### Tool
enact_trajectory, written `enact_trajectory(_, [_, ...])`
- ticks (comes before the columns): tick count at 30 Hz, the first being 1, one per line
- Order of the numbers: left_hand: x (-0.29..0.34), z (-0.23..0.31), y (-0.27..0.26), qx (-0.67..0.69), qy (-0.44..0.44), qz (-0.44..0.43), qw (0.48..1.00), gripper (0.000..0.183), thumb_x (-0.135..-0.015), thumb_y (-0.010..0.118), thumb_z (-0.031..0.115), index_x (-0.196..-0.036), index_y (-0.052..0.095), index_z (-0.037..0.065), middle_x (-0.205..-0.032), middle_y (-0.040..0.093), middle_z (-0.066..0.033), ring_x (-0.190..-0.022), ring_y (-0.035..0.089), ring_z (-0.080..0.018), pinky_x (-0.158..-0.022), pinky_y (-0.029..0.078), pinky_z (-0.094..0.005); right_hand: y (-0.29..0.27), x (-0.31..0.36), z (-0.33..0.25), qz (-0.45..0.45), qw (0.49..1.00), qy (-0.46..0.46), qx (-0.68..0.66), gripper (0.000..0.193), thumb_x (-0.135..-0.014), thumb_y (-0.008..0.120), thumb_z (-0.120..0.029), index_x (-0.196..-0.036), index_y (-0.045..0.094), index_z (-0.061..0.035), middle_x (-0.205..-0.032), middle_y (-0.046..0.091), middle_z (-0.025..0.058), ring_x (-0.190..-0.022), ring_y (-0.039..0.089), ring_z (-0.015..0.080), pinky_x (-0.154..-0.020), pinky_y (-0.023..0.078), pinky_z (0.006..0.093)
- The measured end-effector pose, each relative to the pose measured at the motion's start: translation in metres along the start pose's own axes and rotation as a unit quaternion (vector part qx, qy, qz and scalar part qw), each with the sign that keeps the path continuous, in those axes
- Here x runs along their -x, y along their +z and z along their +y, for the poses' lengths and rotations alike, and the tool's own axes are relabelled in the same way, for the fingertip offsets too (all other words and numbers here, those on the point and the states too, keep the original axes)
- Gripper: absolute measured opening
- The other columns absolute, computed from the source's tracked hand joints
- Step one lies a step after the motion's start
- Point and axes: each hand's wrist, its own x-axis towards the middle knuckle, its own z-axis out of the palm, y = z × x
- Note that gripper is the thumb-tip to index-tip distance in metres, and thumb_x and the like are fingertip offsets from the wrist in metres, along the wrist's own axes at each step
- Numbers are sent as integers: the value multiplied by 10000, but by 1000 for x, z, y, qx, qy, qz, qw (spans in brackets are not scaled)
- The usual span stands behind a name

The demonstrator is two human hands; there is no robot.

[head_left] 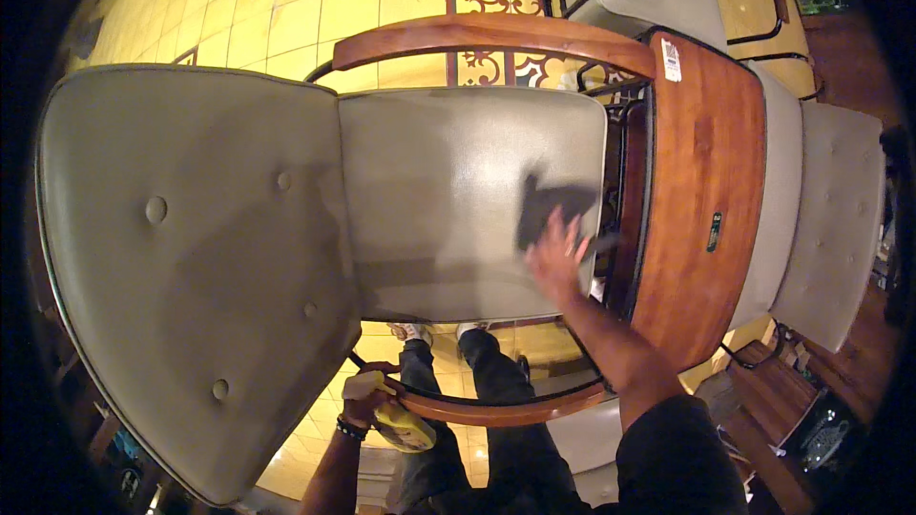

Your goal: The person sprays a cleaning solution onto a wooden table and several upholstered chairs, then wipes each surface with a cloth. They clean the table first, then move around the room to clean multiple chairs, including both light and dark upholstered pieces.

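A padded armchair (448, 153) with a smooth grey-beige seat stands in front of me, its buttoned backrest to the left. My right hand (558, 253) presses a dark cloth (553, 210) against the seat near its right edge; both are blurred by motion, and the fingers look partly spread over the cloth. Low in the view, my left hand (361, 405) is closed around a yellow spray bottle (408, 427), beside the near wooden armrest (496, 410). A beaded bracelet circles that wrist. The palm side of each hand is hidden.
A wooden table (706, 200) with a white label stands close to the right of the seat. The far armrest (496, 33) arches over yellow tiles (334, 10). More grey chairs (830, 219) stand beyond the table and at the top. My legs are below the near armrest.
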Motion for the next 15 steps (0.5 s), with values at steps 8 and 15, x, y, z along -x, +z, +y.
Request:
enact_trajectory(8, [-1,-2,-1,-22,43,-19,999,640,-773,715,119,-1367,537,-39,-1079,742,-190,-916,744,-250,-784,613,-354,47,-18,77,-89,963,-253,14,541,-1016,523,-410,-1524,461,-235,-1538,467,148,-1542,255,419,-1146,105,818])
enact_trajectory(15, [1,-1,3,-59,22,31,998,796,-771,810,438,-1303,559,-97,-1037,743,-198,-851,729,-230,-738,577,-314,-8,-137,54,121,922,231,-286,637,-1079,399,-509,-1641,244,-252,-1722,176,82,-1547,215,424,-1157,218,748])
